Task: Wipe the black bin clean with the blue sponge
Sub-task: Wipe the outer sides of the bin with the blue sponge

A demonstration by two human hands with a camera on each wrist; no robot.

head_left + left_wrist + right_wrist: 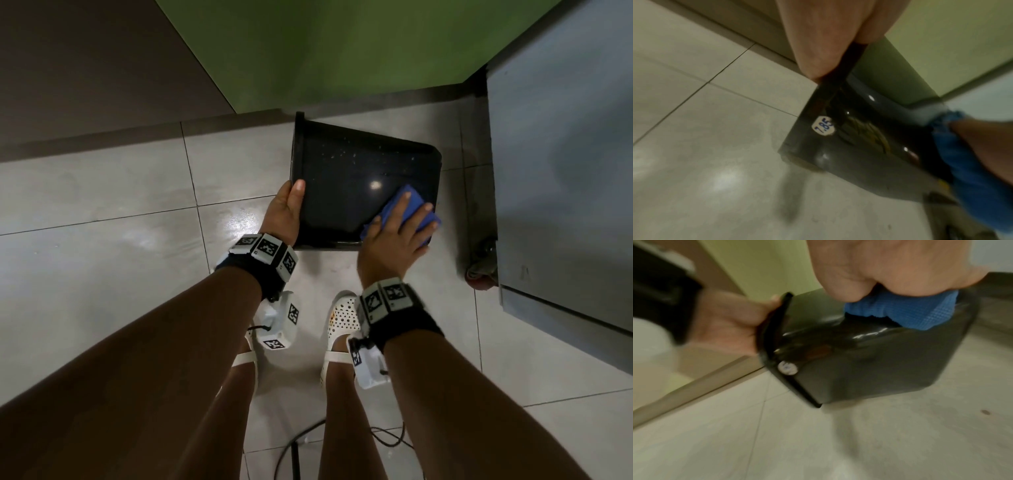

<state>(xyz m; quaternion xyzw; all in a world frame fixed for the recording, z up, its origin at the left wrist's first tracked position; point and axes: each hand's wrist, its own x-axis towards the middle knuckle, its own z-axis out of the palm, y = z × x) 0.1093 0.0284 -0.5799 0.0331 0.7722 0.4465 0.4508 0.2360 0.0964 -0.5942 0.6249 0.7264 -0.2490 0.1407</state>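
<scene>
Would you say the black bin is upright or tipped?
Tipped: the black bin is sideways, left hand gripping its rim, right hand holding the blue sponge on its side.

Indoor room, most likely domestic. Indicators: glossy pale floor tiles with dark grout lines, a painted green wall, a dark skirting strip along the wall base, and a grey cabinet standing on the floor at right.

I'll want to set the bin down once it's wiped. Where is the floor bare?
Bare tiles lie left of the black bin, out from the left hand to the brown skirting. Right is crowded: the grey cabinet and its wheel stand near the right hand and blue sponge. Cables lie by the feet.
</scene>
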